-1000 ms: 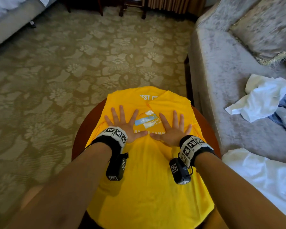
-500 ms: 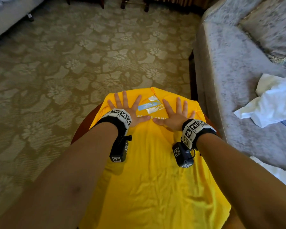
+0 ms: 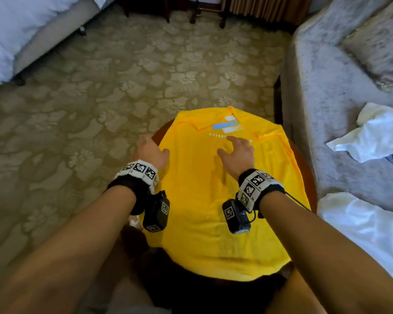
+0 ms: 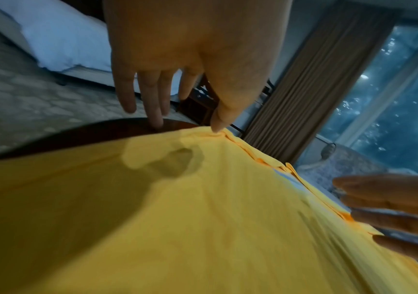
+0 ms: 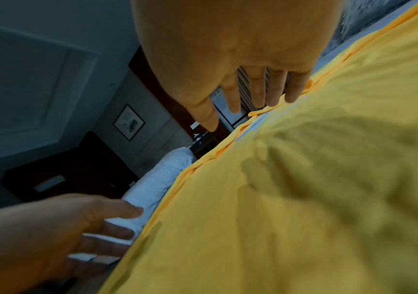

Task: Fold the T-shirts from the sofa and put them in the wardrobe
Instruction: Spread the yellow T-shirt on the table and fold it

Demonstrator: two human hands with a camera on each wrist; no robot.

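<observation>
Yellow cotton T-shirt (image 3: 213, 200), partly folded with its sleeves turned in, lay flat on the round dark wooden table (image 3: 303, 159), just left of the grey upholstered sofa (image 3: 322, 123). The left hand (image 3: 151, 151) was at the shirt's far-left edge, fingers straight and slightly apart, thumb tip on the cloth and a fingertip on the bare table. The right hand (image 3: 237, 152) hovered over the printed chest area, fingers spread and relaxed, holding nothing. Crumpled white garments (image 3: 370, 137) lay on the sofa seat.
</observation>
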